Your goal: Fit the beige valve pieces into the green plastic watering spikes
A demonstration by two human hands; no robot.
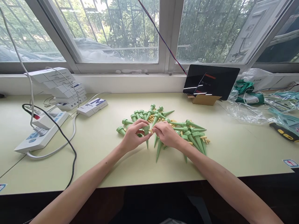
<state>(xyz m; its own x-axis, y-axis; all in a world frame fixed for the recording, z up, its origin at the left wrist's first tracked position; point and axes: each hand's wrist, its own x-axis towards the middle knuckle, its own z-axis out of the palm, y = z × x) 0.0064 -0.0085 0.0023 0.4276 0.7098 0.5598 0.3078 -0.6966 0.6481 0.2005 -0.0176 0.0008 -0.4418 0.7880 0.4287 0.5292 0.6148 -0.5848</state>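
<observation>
A heap of green plastic cone spikes (163, 124) lies mid-table, mixed with small yellow pieces (203, 138). My left hand (133, 137) is closed round one green spike (146, 134), which points down toward the pale green table (98, 146). My right hand (166, 134) pinches a small yellow piece (151, 130) against the top of that spike. Both hands meet just in front of the heap.
A white power strip (39, 132) with cables sits at the left, with stacked white boxes (58, 85) behind it. A dark tablet (210, 81) leans on a cardboard box by the window. Plastic bags (249, 99) and a black-yellow tool (283, 132) lie at the right.
</observation>
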